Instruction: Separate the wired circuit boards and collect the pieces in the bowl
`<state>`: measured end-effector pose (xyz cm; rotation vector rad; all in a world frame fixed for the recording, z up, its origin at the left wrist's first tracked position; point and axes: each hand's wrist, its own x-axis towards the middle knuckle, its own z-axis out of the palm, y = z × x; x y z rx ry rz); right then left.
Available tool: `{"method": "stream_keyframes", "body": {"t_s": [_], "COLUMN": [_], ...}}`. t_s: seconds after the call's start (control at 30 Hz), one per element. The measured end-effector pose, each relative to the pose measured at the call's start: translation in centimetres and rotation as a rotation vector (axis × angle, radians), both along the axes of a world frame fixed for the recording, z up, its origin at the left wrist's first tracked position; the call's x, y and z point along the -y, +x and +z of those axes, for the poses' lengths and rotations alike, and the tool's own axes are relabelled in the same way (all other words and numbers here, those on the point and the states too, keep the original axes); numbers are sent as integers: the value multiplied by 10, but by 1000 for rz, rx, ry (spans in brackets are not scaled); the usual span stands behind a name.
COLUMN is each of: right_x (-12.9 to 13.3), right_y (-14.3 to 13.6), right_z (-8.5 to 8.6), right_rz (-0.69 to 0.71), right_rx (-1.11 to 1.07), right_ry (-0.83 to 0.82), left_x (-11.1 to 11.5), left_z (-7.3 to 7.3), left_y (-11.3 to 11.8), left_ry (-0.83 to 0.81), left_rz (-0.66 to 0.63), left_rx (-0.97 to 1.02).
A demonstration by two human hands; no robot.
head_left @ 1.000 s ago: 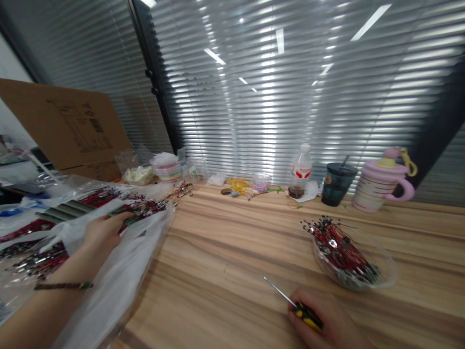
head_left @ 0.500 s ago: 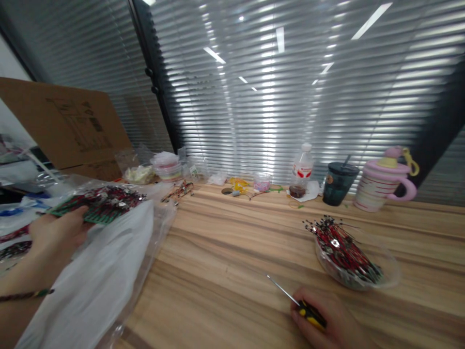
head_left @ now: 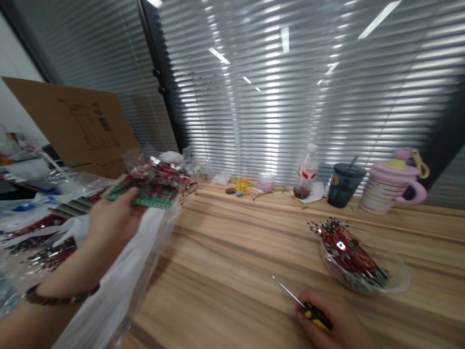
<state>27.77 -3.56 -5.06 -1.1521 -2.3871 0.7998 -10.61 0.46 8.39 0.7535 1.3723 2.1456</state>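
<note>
A green circuit board panel [head_left: 156,195] with many red and black wires is gripped by my left hand [head_left: 114,218], raised over the plastic bag and white sheet [head_left: 123,281] at the left. My right hand [head_left: 330,317] rests near the table's front edge, closed round a yellow-and-black screwdriver [head_left: 316,317] whose thin metal shaft points up and left. Behind it and to the right, a clear plastic bowl [head_left: 399,276] holds a bundle of red-and-black wired parts [head_left: 348,252]. More boards and wired pieces [head_left: 54,252] lie left of my left forearm.
A cardboard box [head_left: 90,121] stands at the back left. Along the back of the wooden table [head_left: 225,281] are a bottle [head_left: 306,174], a dark cup [head_left: 343,186], a pink-lidded mug [head_left: 381,189], a small round container [head_left: 266,182] and loose wires. Blinds hang behind.
My left hand has moved right and slightly up with the board panel, uncovering more boards and wires at the left. My right hand still holds the screwdriver. The view has shifted slightly.
</note>
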Motion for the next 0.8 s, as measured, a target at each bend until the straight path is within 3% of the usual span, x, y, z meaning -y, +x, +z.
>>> {"method": "stream_keyframes", "body": {"t_s": [0.13,0.23,0.3,0.4,0.47,0.57,0.7,0.8], "right_x": [-1,-1,-1,-1,0,0,0,0], "right_y": [0,0,0,1,1,1,1,1], "right_z": [-1,-1,-1,-1,-1,-1,-1,-1], "right_rz": [-4,5,8,14,15,23,21,16], "right_rx": [28,34,21,8,8,-2,-19,-19], "right_ry": [21,6,-9,-2,22,26,38,49], "left_x": [-8,-6,1,14,19,21,19,24], "left_z": [-53,-89,-103,-109,-105,-91,-69,-57], "left_y": [57,93,109,113,99,59,-8,-43], "left_ry": [-265,-346,-387,-491,-581,-711,-796,-982], "left_rz": [-280,-410,-478,-562,-557,-440,-99,132], "left_rx": [131,111,28,-187,-376,-704,-1181,-1338]}}
